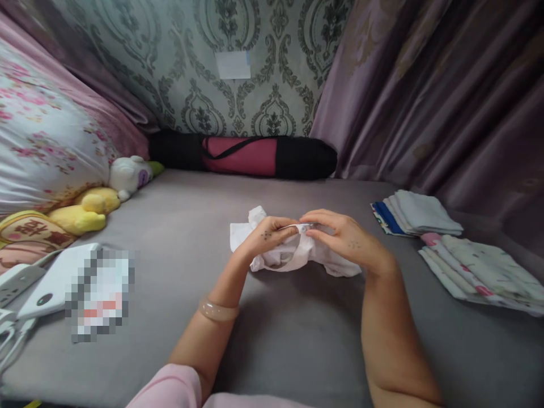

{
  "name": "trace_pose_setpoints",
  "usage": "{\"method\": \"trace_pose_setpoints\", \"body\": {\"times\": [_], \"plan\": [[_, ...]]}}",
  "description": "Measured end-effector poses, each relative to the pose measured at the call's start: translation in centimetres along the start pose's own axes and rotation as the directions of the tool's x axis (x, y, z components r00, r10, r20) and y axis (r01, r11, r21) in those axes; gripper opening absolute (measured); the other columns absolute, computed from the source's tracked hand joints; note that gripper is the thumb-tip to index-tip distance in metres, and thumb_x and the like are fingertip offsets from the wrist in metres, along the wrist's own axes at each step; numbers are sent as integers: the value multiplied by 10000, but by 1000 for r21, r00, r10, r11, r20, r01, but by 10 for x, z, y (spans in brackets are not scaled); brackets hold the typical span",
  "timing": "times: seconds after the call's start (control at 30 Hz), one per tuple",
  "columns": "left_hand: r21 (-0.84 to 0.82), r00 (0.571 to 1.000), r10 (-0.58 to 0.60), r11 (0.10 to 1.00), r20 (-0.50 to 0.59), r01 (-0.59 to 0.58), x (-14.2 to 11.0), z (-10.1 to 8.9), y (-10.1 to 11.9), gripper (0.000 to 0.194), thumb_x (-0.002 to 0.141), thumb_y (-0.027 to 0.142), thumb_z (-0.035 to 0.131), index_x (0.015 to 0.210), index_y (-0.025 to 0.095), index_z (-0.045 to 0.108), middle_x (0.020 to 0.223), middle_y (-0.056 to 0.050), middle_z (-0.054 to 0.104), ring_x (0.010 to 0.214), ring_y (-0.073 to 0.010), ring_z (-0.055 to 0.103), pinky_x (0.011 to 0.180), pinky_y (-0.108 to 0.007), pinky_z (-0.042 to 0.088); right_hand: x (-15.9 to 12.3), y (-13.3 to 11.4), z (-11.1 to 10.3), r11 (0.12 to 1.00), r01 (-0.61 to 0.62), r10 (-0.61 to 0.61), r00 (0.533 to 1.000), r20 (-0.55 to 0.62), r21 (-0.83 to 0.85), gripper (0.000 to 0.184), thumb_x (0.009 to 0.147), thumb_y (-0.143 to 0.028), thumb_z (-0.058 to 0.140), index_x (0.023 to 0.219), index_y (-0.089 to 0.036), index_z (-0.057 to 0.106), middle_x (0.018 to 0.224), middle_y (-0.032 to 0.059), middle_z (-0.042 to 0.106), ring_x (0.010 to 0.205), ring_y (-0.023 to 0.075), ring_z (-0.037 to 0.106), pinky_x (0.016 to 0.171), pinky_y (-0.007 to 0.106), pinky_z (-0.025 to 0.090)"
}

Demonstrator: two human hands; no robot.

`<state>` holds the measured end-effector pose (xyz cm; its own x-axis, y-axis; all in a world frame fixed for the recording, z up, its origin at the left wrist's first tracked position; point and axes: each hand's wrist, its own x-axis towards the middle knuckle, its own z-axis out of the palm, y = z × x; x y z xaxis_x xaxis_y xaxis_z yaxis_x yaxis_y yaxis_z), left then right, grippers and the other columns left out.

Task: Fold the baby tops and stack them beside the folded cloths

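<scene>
A small white garment (293, 256) lies bunched on the grey sheet in front of me, its near edge curving like a collar or waistband. My left hand (272, 233) pinches its upper edge from the left side. From the right, my right hand (335, 233) grips the same edge, thumb and fingers closed on the cloth. The two hands nearly meet around what looks like a small fastener (303, 228), too small to make out. Part of the cloth is hidden behind both hands.
Two folded cloth stacks lie right: one white and blue (419, 212), one patterned (484, 269). A black-and-red long bag (240, 156) rests against the wall. Left are plush toys (87, 212), a white device (55, 283), a power strip (19, 283) and a floral pillow (46, 130).
</scene>
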<state>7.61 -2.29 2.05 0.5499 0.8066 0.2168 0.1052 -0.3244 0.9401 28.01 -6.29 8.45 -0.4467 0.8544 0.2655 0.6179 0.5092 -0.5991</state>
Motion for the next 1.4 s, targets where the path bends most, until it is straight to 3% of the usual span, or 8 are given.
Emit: {"method": "trace_pose_setpoints", "body": {"times": [0.2,0.37,0.53,0.73,0.93,1.07,1.2,1.4], "plan": [[-2,995,-18,1000,96,18,-1,-2,4,437,894,490,487,595,173,504,546,48,290,496,-74,263,437,-228,194,4,0,5,996,-18,14,999,47,92,263,876,-306,553,1085,-230,693,1082,31,688,1013,194,623,894,306,475],[64,986,-73,996,151,64,-2,-1,5,481,905,521,439,574,184,346,572,54,232,517,-69,230,455,-233,161,4,2,5,1000,-9,8,997,79,9,250,884,-328,558,1067,-230,696,1037,46,682,963,196,623,866,311,462],[159,997,-56,986,44,48,-2,-5,4,320,888,403,489,681,161,520,618,34,387,574,-85,361,494,-215,267,7,13,7,994,-50,42,996,-76,-97,203,896,-323,522,935,-207,684,936,42,676,855,183,615,772,291,445],[124,994,-86,988,-67,94,-5,-22,3,418,904,510,451,883,149,660,791,-22,617,759,-138,557,661,-227,432,9,36,3,957,-237,162,915,-370,-166,279,902,-371,473,889,-181,677,828,53,691,677,174,577,658,289,409],[121,961,-156,975,-228,187,-10,-38,-2,356,831,491,579,814,143,649,722,-21,614,679,-122,556,610,-223,423,9,44,-1,936,-314,222,876,-429,-158,328,873,-437,501,880,-173,695,837,72,716,626,175,568,643,299,412],[220,971,-232,946,-55,239,-13,-38,7,317,802,461,605,719,155,609,597,14,562,539,-96,495,501,-211,358,10,45,0,941,-309,219,868,-445,-139,325,868,-433,506,876,-172,700,859,87,724,698,200,608,684,308,432],[425,925,-361,860,118,282,-13,-21,16,275,768,438,642,712,171,605,575,18,587,541,-119,538,499,-221,343,10,49,2,941,-311,216,854,-474,-132,322,864,-432,511,865,-172,701,870,95,727,745,220,630,703,320,440],[725,961,-272,652,-51,223,-8,6,5,242,756,424,658,804,192,609,760,-20,660,710,-175,588,567,-251,335,9,61,2,952,-288,199,836,-512,-101,328,866,-433,501,856,-168,693,871,96,727,796,230,644,732,331,454]]}}
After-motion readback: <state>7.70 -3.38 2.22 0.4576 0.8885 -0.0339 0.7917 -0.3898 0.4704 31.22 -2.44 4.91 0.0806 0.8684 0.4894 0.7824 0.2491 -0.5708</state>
